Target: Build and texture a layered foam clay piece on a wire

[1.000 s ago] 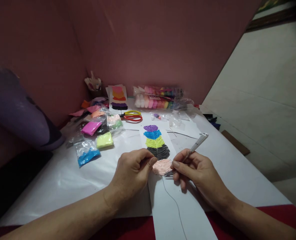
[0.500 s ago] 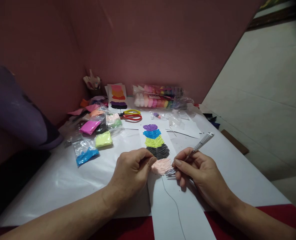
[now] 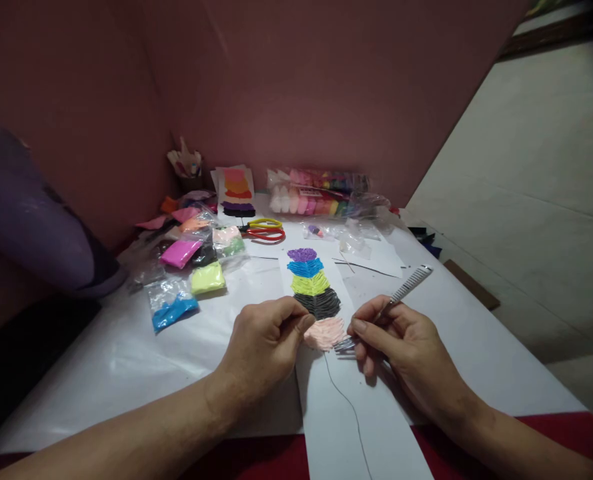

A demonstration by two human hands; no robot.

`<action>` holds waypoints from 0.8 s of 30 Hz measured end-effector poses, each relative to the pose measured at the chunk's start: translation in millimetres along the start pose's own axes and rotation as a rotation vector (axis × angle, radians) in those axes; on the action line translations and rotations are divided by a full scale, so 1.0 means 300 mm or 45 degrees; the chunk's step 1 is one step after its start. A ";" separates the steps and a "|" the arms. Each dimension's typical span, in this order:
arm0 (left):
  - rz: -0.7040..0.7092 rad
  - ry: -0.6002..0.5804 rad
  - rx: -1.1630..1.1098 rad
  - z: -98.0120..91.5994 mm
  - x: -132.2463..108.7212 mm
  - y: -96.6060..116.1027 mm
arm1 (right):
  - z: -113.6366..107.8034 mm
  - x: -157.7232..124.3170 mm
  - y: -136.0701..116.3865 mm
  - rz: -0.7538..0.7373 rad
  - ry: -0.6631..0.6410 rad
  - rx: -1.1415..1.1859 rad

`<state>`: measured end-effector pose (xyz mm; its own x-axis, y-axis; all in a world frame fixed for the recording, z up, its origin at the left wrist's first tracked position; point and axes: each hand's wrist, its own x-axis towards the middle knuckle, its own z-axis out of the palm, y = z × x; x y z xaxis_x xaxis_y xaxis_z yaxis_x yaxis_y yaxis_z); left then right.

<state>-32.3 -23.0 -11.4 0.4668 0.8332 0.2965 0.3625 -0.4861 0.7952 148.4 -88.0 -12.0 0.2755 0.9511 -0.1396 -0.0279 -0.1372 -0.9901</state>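
A long white paper strip (image 3: pixel 336 407) carries bands of textured clay: purple, blue, yellow-green, black and, nearest me, pale pink (image 3: pixel 325 333). A thin dark line curves down the strip below the pink band. My left hand (image 3: pixel 271 337) is closed at the pink band's left edge, thumb and forefinger pinched; whatever is between them is too small to make out. In my right hand (image 3: pixel 396 337) is a metal fork (image 3: pixel 407 288), its patterned handle pointing up and right. Its tines lie at the right edge of the pink clay.
Clay packets (image 3: pixel 181 253) in plastic lie at the left. Red and yellow-handled pliers (image 3: pixel 266 231), a card with coloured bands (image 3: pixel 237 190) and a bag of many clay colours (image 3: pixel 316 197) lie at the back. A cup of sticks (image 3: pixel 186 177) stands in the back left corner.
My right hand and the fork have shifted very slightly to the right. My left hand stays pinched at the pink band.
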 end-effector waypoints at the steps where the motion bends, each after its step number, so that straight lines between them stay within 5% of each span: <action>1: -0.004 -0.001 0.004 0.000 0.001 0.001 | 0.000 0.000 -0.001 0.002 -0.007 -0.003; 14: 0.005 -0.008 -0.027 0.001 0.000 0.007 | 0.001 -0.004 -0.007 0.015 -0.029 -0.111; 24: 0.070 -0.228 -0.062 -0.008 -0.018 0.024 | 0.004 -0.002 -0.004 -0.009 -0.015 -0.133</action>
<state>-34.3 -30.2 -6.0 0.6224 0.7435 0.2447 0.2953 -0.5126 0.8063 147.1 -88.0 -10.6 0.2637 0.9554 -0.1331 0.0745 -0.1578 -0.9847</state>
